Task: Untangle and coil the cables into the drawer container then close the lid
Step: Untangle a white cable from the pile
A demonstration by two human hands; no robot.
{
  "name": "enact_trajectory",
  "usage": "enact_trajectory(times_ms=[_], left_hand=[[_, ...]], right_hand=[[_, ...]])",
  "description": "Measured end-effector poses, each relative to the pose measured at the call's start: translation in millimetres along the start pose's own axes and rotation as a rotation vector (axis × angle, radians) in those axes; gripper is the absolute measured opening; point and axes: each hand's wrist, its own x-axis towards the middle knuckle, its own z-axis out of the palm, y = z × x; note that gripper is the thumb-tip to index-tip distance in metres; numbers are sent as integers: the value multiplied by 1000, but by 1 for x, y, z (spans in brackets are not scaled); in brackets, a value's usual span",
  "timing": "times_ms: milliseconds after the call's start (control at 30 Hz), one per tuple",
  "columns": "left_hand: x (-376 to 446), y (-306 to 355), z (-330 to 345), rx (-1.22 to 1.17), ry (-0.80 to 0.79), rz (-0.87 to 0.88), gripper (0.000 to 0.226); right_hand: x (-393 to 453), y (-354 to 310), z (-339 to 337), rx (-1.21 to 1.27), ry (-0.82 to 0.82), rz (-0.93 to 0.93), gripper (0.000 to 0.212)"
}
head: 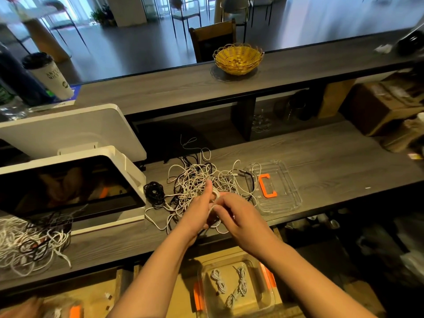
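White cable (215,196) was wound in a small coil between both hands, just in front of the tangled heap of white and black cables (202,180) on the grey wood-grain counter (321,161). The left hand (199,210) held the coil with fingers curled round it and the thumb raised, while the right hand (238,216) pinched a strand at the coil's near side, apparently laying on another turn. Beyond the hands the heap was still a loose knot of many loops, with a small bundle of black cable (154,191) lying just left of it. Right of the heap lay the clear plastic lid with an orange clip (275,187), off its container and touching a few stray strands. Below the counter's near edge, nearer than the heap, the clear plastic drawer container with orange latches (236,290) stood open and held what looked like two or three coiled white cables (229,285). Far left of the heap a second pile of white and black cables (29,242) sat in front of the white-framed screen (68,184). By this showing the job was early: a few coils stowed, one in hand, most cable untangled not at all, the lid unclosed.
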Motion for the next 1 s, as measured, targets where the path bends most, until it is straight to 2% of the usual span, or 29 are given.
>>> enact_trajectory(times_ms=[67,133,300,467,533,600,667,733,867,1000], left_hand=[[-3,2,1,-35,-108,-65,71],[-4,-1,-1,-42,-200,-109,70],[-4,-5,-8,13,-306,-140,84],[-9,-5,-17,122,-318,-231,94],[-11,-3,-21,170,-353,-249,87],[-12,-6,-25,208,-401,-211,69],[-11,-12,-28,190,-345,-160,57],[-11,-20,-28,92,-195,-85,47],[-10,-30,-22,-103,100,60,50],[-11,-38,-19,-237,253,145,53]], right_hand=[[3,6,-5,-76,56,16,10],[8,13,-10,-145,113,74,20],[24,26,-16,-267,149,123,36],[31,40,-10,-140,136,-57,22],[34,39,-7,-118,130,-100,25],[37,40,-4,-116,129,-99,27],[42,46,-3,-73,142,-19,20],[49,52,-5,54,155,106,19],[68,67,-1,-22,97,222,21],[84,95,3,-22,167,435,31]])
